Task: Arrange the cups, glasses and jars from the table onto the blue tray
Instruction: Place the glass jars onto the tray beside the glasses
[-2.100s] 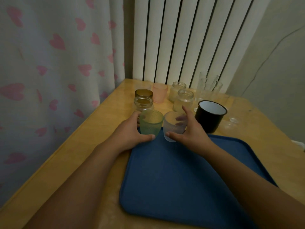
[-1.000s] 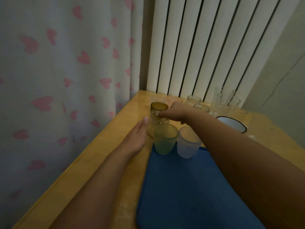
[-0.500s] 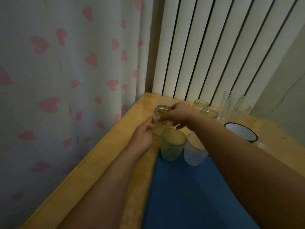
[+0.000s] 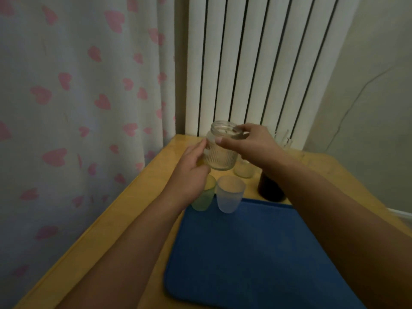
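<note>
A ribbed clear glass jar point(image 4: 219, 155) hangs in the air above the table's far end. My right hand point(image 4: 249, 141) grips its rim from the right, and my left hand point(image 4: 191, 168) touches its left side. Below them a frosted green cup point(image 4: 204, 198) and a frosted pale blue cup point(image 4: 229, 194) stand at the far left corner of the blue tray point(image 4: 256, 253). My left hand hides part of the green cup. Another clear jar point(image 4: 244, 171) and a dark mug point(image 4: 269, 189) sit on the table beyond the tray, partly behind my right arm.
The wooden table point(image 4: 133, 210) ends at the left against a curtain with pink hearts point(image 4: 78, 108). A white ribbed radiator point(image 4: 256, 63) stands behind the far edge. A tall clear glass point(image 4: 286, 139) peeks out behind my right wrist.
The ribbed jar has come up off the table, held at the rim by my right hand. My left hand rose with it. The view tilted slightly.
</note>
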